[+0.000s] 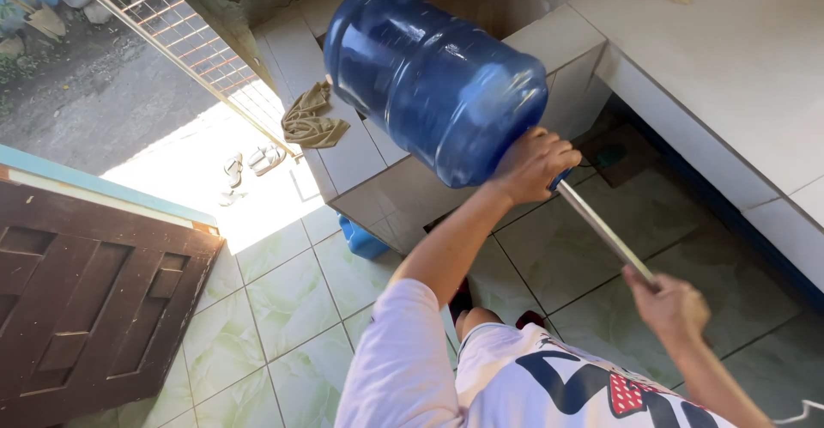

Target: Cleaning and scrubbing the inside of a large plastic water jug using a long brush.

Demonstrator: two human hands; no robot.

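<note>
From the head camera, a big blue water-dispenser jug is held up on its side above the tiled counter, its base pointing up and away and its neck end down toward the person. The left hand is clenched round the jug's neck, fingers wrapped over it, so the mouth itself is hidden. A slim metal rod runs out from under that hand, below and right of the jug, slanting down to the right hand, which is closed round its lower end. The rod's upper end seems to go into the jug's mouth, though the left hand covers the spot.

Left of the jug, an olive-brown rag lies crumpled on the counter's near corner. Below the jug, at the foot of the counter, a small blue container pokes out onto the pale green floor tiles. Well to the left of the jug, a brown panelled wooden door stands open, and a pair of sandals sits in the sunlit doorway between door and jug.
</note>
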